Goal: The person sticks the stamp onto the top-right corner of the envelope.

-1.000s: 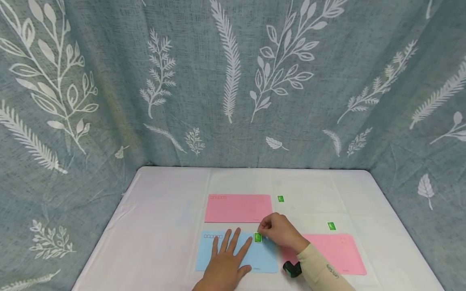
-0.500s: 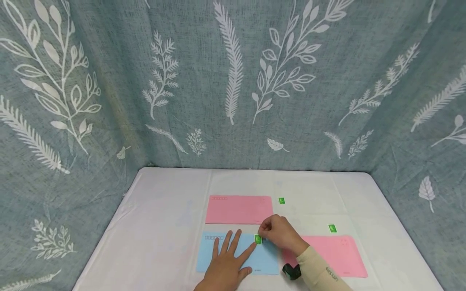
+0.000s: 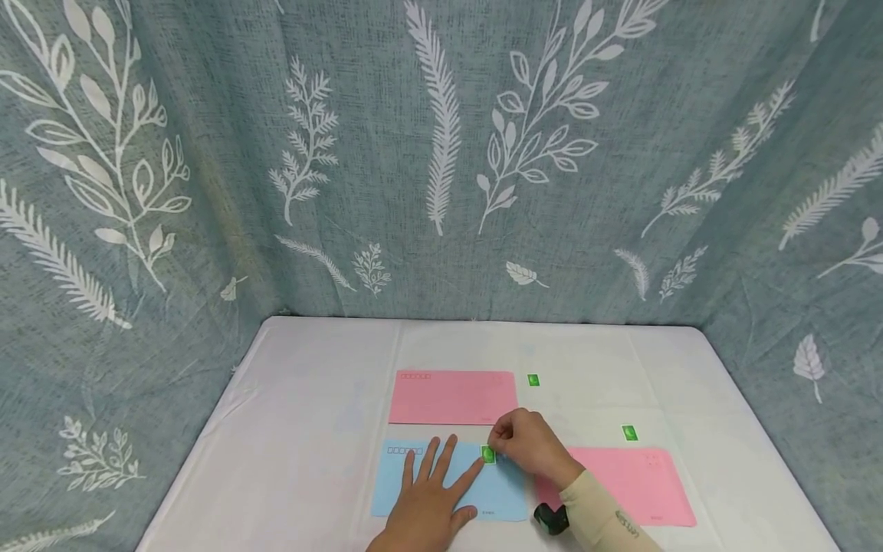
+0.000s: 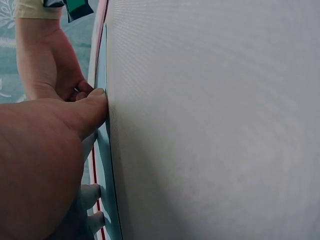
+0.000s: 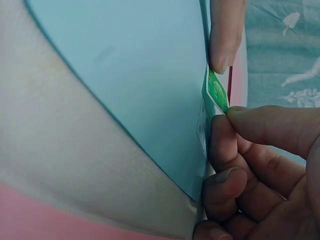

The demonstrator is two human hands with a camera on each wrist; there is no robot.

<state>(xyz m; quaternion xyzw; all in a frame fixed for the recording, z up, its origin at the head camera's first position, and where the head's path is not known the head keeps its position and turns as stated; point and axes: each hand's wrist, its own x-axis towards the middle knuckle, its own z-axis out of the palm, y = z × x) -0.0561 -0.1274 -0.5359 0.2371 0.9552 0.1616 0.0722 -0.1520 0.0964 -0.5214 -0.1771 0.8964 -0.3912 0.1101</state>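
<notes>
A blue envelope (image 3: pixel 507 491) lies on the white table, and my left hand (image 3: pixel 428 502) rests on it with fingers spread. My right hand (image 3: pixel 527 441) pinches a green stamp (image 5: pixel 218 92) by one edge between thumb and index finger, at the envelope's upper right corner. In the right wrist view the stamp slants up from the paper towards the right thumb, and a fingertip of the left hand meets its other end. A printed box outline (image 5: pixel 201 125) shows on the envelope beside it. The left wrist view shows the left thumb (image 4: pixel 92 112) along the envelope's edge.
One pink envelope (image 3: pixel 451 397) lies behind the blue one. Another pink envelope (image 3: pixel 635 487) lies to the right, partly under the right forearm. Two more green stamps, a far stamp (image 3: pixel 533 380) and a right stamp (image 3: pixel 629 433), lie on the table (image 3: pixel 310 429). A patterned curtain (image 3: pixel 386 153) surrounds it.
My left index finger has shifted slightly right, onto the stamp's lower left corner. My right hand keeps its pinch at nearly the same spot. The head view has tilted a little.
</notes>
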